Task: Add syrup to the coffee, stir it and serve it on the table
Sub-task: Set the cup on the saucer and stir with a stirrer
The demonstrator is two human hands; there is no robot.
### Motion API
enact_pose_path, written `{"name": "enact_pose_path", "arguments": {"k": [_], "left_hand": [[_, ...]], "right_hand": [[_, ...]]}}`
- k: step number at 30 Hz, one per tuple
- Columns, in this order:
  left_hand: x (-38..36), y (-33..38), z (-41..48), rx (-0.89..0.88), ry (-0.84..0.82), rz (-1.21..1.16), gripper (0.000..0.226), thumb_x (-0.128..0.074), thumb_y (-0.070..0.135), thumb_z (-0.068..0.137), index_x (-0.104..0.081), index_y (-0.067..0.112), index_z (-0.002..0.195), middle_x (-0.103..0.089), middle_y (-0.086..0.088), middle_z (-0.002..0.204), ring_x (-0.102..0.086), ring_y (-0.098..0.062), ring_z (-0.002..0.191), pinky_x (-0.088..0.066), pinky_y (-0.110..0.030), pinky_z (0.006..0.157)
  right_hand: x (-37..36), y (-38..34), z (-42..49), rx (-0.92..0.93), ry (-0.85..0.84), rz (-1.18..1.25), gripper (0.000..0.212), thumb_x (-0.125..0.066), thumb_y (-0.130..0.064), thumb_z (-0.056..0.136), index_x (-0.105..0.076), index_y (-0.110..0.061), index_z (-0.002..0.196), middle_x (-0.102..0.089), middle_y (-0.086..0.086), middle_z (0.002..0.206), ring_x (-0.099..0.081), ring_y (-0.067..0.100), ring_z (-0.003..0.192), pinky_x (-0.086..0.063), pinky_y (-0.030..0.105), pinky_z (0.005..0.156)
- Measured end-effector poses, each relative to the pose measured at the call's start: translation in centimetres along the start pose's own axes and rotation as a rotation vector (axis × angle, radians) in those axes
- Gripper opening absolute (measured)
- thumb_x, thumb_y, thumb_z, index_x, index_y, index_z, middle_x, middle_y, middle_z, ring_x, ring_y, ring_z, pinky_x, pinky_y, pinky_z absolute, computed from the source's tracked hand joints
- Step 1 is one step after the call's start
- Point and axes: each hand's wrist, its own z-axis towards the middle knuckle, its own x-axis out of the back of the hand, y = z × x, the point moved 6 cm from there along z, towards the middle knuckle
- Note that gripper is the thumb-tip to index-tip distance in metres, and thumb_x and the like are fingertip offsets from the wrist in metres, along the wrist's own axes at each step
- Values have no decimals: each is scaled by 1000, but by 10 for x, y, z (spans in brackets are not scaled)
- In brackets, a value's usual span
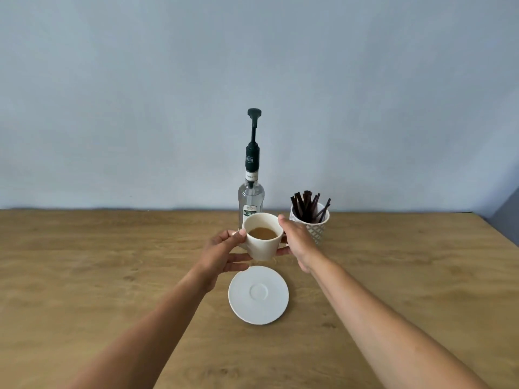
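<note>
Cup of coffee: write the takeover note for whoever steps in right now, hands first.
Left hand: fingers on the cup's left side.
Right hand: fingers on the cup's right side.
Cup: held between both hands, off the saucer, in front of the syrup bottle; coffee inside.
Saucer: bare, on the table nearest the person.
Syrup bottle: upright behind the cup, pump on top.
Stirrers: standing in the patterned holder, right of the bottle.
Done: cup picked up. Whether syrup is in cannot be told.
Left: pump syrup if needed, stir with a stirrer, serve.
</note>
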Motion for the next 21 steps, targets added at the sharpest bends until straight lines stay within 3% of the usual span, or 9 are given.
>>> {"name": "enact_pose_path", "arguments": {"k": [2, 5, 10, 13, 17, 21], "left_hand": [[4, -18, -3, 30, 1, 14, 21, -66, 36, 91, -57, 17, 90, -71, -7, 105, -74, -39, 96, -61, -43, 74], [11, -42, -8, 66, 17, 59, 19, -66, 35, 92, -60, 17, 91, -73, -8, 106, -74, -31, 98, -60, -45, 77], [17, -75, -13, 83, 14, 95, 17, -64, 29, 94, -61, 15, 87, -71, -8, 92, -66, -21, 91, -58, -36, 72], [22, -90, -13, 105, 18, 92, 17, -66, 27, 93, -63, 12, 86, -70, -9, 92, -65, -21, 91, -59, -35, 71], [25, -104, -13, 137, 22, 79, 16, -67, 23, 93, -62, 9, 86, -71, -12, 95, -67, -23, 93, -61, -40, 83], [29, -112, -14, 160, 38, 68, 14, -68, 20, 92, -62, 9, 86, -72, -12, 92, -68, -21, 89, -61, -36, 80]], "right_hand": [[-2, 15, -10, -29, 20, 14, 34, -39, -35, 102, -68, -19, 91, -69, 4, 84, -65, 20, 80, -56, 39, 69], [-5, 39, -20, -54, 31, 9, 33, -40, -33, 101, -67, -18, 92, -67, 8, 87, -64, 25, 83, -55, 42, 73], [-10, 72, -30, -92, 25, -10, 29, -37, -31, 103, -64, -20, 101, -64, 6, 97, -59, 23, 92, -52, 34, 68], [-13, 87, -34, -128, 19, -5, 28, -37, -33, 103, -61, -22, 113, -64, 7, 115, -60, 24, 104, -53, 38, 77], [-16, 100, -35, -146, 11, -5, 37, -38, -29, 104, -52, -18, 136, -55, 1, 137, -52, 22, 123, -49, 43, 96], [-18, 105, -34, -128, 2, -32, 37, -38, -23, 104, -51, -17, 138, -47, -7, 141, -43, 16, 130, -40, 48, 110]]}}
